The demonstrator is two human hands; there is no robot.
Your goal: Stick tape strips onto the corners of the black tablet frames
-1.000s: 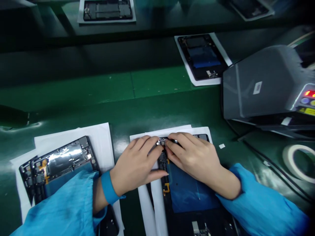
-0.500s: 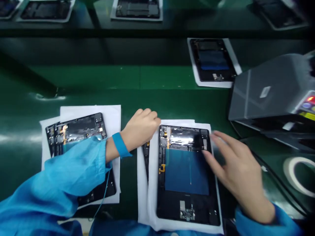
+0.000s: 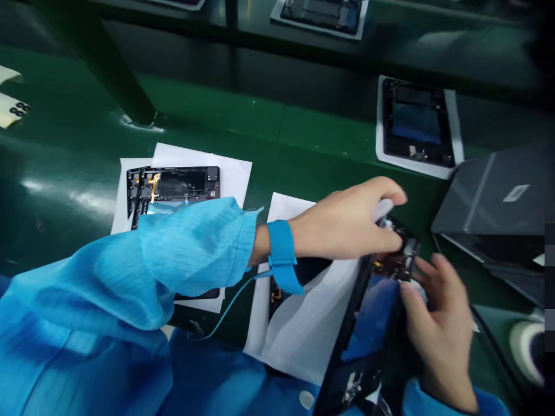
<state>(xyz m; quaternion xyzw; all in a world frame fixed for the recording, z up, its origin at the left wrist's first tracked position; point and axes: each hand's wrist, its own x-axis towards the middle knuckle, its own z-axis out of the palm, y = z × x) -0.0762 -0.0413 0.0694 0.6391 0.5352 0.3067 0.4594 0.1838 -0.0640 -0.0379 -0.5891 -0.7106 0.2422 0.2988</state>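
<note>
The left hand point(image 3: 347, 222) grasps the upper end of an open tablet point(image 3: 368, 323), with its bent fingers and thumb closed about that end. The tablet is held at a steep tilt below and to the right of this hand, its exposed inner side showing a blue panel and small metal parts. The right hand point(image 3: 444, 323) is at the tablet's opposite long edge, near the upper end: the thumb meets the edge and the other fingers are partly curled beside it. Blur and overlap hide the contact, so it cannot be told whether this hand is clamped on the edge or only touching it. A blue wrist strap point(image 3: 282, 251) encircles the left wrist, and a thin blue cord point(image 3: 229, 306) runs from it. Below the left wrist lie white sheets point(image 3: 310, 341), with a partly covered tablet point(image 3: 277, 294) among them. Farther left, beyond the left forearm, overlapping tablets point(image 3: 182, 182) rest on white paper point(image 3: 234, 179), partly covered by the blue sleeve point(image 3: 195, 242). Ahead of both hands, a flat tablet point(image 3: 416, 124) lies on its own paper backing point(image 3: 455, 130). Right of the right hand are a grey machine point(image 3: 498, 196) and a tape roll point(image 3: 522, 346).
</note>
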